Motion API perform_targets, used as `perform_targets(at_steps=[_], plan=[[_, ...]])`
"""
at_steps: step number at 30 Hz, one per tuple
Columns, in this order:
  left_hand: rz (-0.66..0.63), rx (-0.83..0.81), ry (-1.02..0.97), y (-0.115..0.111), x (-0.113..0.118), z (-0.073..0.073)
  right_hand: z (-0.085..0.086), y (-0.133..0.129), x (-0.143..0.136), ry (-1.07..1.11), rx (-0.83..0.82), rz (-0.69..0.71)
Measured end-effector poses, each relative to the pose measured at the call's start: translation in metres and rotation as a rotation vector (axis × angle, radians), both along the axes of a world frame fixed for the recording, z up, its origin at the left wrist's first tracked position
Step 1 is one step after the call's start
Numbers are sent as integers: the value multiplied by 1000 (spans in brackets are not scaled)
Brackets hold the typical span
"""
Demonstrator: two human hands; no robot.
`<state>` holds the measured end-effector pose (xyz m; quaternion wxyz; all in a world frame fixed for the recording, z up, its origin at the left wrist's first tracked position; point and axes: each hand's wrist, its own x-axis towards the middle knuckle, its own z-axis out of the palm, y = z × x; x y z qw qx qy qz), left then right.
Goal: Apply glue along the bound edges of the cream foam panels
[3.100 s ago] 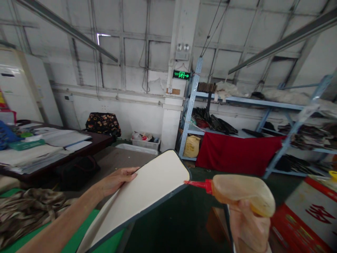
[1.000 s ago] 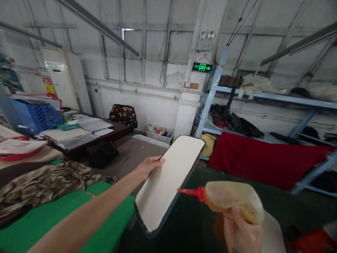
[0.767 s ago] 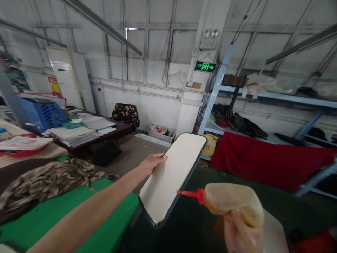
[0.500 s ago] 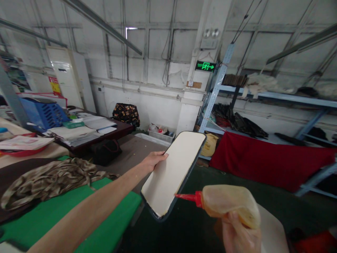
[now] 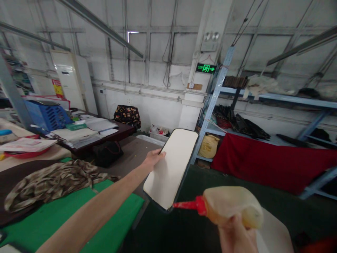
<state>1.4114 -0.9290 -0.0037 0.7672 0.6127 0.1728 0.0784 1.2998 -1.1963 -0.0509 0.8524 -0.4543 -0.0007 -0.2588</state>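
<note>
My left hand (image 5: 154, 159) grips the left edge of a long white panel with rounded corners and a dark rim (image 5: 172, 167), thumb on its white face. The panel is held up in the air, tilted. In my right hand (image 5: 237, 233) is a translucent squeeze bottle (image 5: 231, 203) of amber liquid, lying on its side with its red nozzle pointing left. The nozzle's tip is at the panel's lower right corner; whether it touches, I cannot tell. Part of my right hand is hidden behind the bottle and cut off by the frame.
At the left, a green table surface (image 5: 105, 218) bears a heap of camouflage strips (image 5: 60, 179). Behind it is a desk with papers (image 5: 79, 135) and a blue basket (image 5: 48, 116). A blue metal rack (image 5: 210, 105) with a red cloth (image 5: 263, 161) stands at the right.
The nozzle tip has moved down along the panel's right edge to its lower corner. The panel has shifted and turned slightly in my left hand's grip.
</note>
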Motion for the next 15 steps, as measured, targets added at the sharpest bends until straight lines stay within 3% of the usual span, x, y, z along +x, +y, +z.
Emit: perform_targets(at_steps=[3, 6, 10, 15], plan=[[6, 37, -35, -8, -15, -3, 39, 5, 22, -186, 5, -103], [-121, 67, -68, -18, -31, -6, 59, 4, 50, -273, -62, -227], [-319, 60, -117, -23, -49, 1, 56, -4, 74, -349, -57, -331], [-511, -97, -151, -18, -56, 12, 43, -10, 68, -285, -93, -370]])
